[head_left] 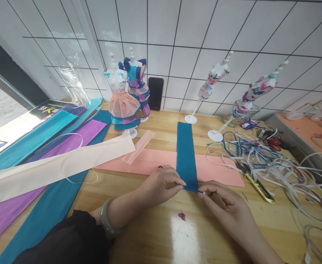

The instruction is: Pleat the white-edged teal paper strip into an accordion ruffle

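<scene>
Fingertips pinch on both sides: your left hand (161,183) and right hand (226,205) grasp the near corners of a flat teal fabric strip (186,154) lying across a long salmon-pink fabric strip (158,161). Its near edge looks narrowly folded; uneven pull between your pinches could skew or unroll that. Right of you, a yellow-handled cutting tool (259,188) sits beside tangled white and blue ribbons (244,145); a wide elbow swing could snag them.
</scene>
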The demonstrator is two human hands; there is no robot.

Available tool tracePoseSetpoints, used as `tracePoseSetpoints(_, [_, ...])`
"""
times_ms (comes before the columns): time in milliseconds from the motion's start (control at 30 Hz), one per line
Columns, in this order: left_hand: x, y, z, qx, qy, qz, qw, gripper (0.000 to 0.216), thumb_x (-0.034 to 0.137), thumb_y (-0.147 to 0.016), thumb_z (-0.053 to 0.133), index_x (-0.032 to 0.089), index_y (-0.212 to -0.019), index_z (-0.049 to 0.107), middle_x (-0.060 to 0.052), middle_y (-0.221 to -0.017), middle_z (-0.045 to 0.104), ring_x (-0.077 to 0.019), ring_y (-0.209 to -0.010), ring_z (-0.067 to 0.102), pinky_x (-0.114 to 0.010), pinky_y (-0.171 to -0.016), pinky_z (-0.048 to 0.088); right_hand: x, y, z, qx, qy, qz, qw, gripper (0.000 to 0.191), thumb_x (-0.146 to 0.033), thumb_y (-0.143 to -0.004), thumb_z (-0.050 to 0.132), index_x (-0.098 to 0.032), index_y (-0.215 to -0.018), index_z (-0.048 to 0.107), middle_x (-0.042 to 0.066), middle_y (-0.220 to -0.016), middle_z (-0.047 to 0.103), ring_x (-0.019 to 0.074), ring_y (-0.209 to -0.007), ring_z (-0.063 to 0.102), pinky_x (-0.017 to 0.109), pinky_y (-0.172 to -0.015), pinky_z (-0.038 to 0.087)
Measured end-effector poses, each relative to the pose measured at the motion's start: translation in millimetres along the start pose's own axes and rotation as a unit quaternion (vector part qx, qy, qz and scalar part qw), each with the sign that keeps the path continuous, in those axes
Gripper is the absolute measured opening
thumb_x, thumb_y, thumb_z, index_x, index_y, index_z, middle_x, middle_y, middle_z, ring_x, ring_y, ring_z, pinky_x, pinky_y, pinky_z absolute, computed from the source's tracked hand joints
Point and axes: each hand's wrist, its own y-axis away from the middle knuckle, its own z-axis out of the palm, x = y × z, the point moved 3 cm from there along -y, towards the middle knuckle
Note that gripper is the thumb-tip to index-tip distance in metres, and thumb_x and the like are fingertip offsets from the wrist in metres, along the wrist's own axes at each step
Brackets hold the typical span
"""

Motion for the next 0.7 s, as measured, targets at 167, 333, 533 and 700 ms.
tracePoseSetpoints(167, [1.2, 1.3, 0.6, -0.018, -0.014, -0.004, 1.0, 0.008, 0.017, -0.077, 0.055, 0.017, -0.078, 0.063, -0.006, -0.084, 0.066, -0.015, -0.081, 0.058, -0.032, -0.079, 0.044, -0.9, -0.1, 0.8, -0.003, 0.016, -0.017, 1.0, 0.006, -0.024, -0.081, 0.055, -0.022, -0.082, 0.061, 0.003, -0.078, 0.062, 0.0145, -0.067, 0.057, 0.025, -0.063, 0.047])
tracePoseSetpoints(333, [-1.6, 3.7, -0.2, -0.012, -0.022, -0.019, 0.999, 0.006, 0.016, -0.074, 0.057, 0.018, -0.075, 0.062, -0.008, -0.11, 0.058, -0.0175, -0.1, 0.052, -0.033, -0.086, 0.042, -2.9, 0.6, 1.1, -0.015, 0.021, -0.021, 0.999, 0.008, -0.024, -0.082, 0.052, -0.022, -0.084, 0.06, 0.004, -0.08, 0.063, 0.0156, -0.068, 0.059, 0.026, -0.063, 0.048])
tracePoseSetpoints(533, [6.8, 1.4, 2.6, -0.05, -0.044, 0.027, 0.997, 0.015, 0.021, -0.074, 0.06, 0.017, -0.088, 0.059, -0.006, -0.093, 0.063, -0.0173, -0.092, 0.054, -0.034, -0.087, 0.039, -7.9, 0.8, 3.4, -0.027, 0.031, -0.034, 0.999, 0.009, -0.022, -0.083, 0.051, -0.021, -0.084, 0.059, 0.004, -0.081, 0.064, 0.0158, -0.069, 0.06, 0.026, -0.063, 0.049])
tracePoseSetpoints(700, [9.4, 1.6, 4.5, -0.046, -0.078, 0.046, 0.995, 0.01, 0.025, -0.077, 0.059, 0.017, -0.08, 0.063, -0.005, -0.084, 0.064, -0.0172, -0.088, 0.055, -0.031, -0.081, 0.04, -14.8, 1.1, 9.6, -0.052, 0.048, -0.074, 0.995, 0.01, -0.02, -0.083, 0.049, -0.021, -0.084, 0.058, 0.005, -0.079, 0.065, 0.0171, -0.071, 0.062, 0.027, -0.064, 0.05])
